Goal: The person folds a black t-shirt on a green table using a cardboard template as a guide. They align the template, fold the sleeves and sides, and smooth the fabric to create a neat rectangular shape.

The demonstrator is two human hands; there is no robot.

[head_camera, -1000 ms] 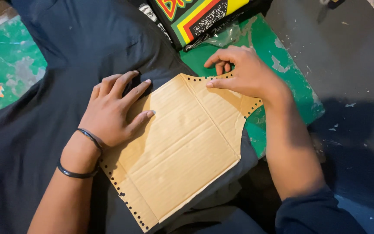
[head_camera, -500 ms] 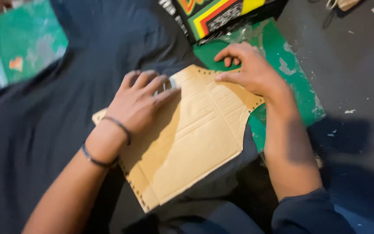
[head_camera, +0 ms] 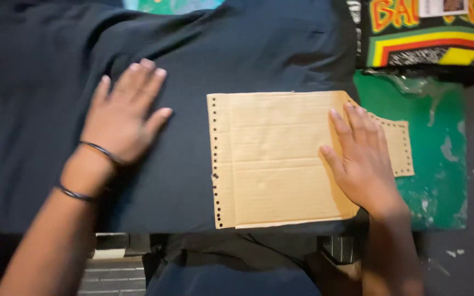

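Left hand (head_camera: 124, 118) lies flat, fingers spread, on one dark cloth (head_camera: 237, 60); right hand (head_camera: 363, 159) presses flat on one punched cardboard template (head_camera: 272, 159) lying atop that cloth. Two bangles circle the left wrist. Beneath is a worn green surface (head_camera: 440, 159).

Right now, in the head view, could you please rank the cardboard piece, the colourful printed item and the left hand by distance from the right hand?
1. Cardboard piece: directly under the right hand.
2. Colourful printed item: above, top right.
3. Left hand: far left, on the dark fabric.
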